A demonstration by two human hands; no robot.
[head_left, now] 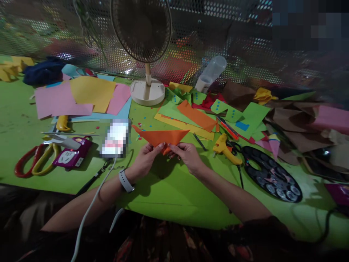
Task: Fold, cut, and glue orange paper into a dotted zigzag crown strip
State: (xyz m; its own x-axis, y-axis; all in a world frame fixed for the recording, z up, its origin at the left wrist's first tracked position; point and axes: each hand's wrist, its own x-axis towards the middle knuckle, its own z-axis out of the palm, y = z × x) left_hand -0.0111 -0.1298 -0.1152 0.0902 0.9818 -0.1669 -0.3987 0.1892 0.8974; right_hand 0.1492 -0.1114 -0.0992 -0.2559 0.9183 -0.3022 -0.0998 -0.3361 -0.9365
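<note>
A folded piece of orange paper (166,137) is held up over the green table in front of me. Its long edge lies away from me, and its pointed corners stick out to the left and right. My left hand (145,160) pinches its lower middle, thumb on top. Close beside it, my right hand (188,156) pinches the same paper, thumb tip near the other thumb. Most fingers are hidden beneath the paper. Left of my hands a lit phone (114,140) is plugged into a white cable (95,203).
A yellow glue gun (227,150) and a black palette (272,174) lie to the right. On the left are scissors (45,160) and a purple power strip (72,153). Behind stand a fan (147,91) and coloured paper sheets (92,89). A green table (174,193) supports everything.
</note>
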